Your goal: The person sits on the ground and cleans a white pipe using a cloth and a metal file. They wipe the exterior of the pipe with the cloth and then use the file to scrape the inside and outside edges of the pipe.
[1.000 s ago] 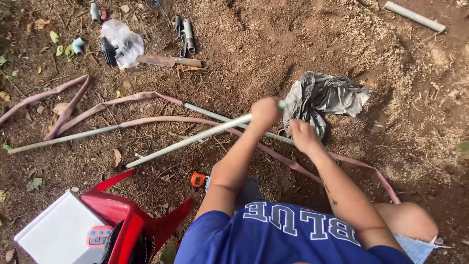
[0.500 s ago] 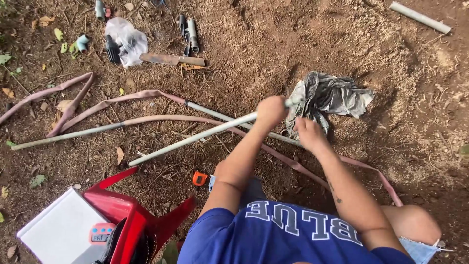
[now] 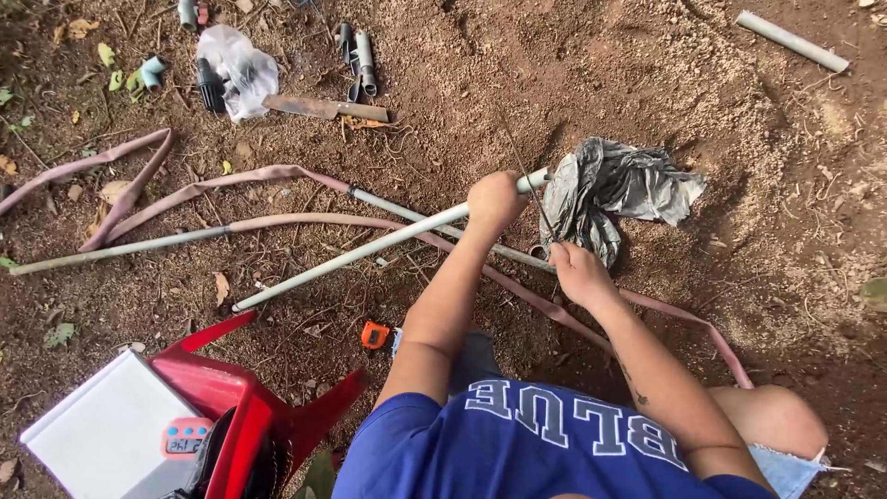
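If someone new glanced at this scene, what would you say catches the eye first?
First, at centre, the left hand grips a long grey pipe slanting over the dirt, while the right hand works a thin blade across it. Just right of them lies a crumpled grey plastic sheet. At lower left stands a bright red plastic stool beside a white box.

Clear plastic bag, white box
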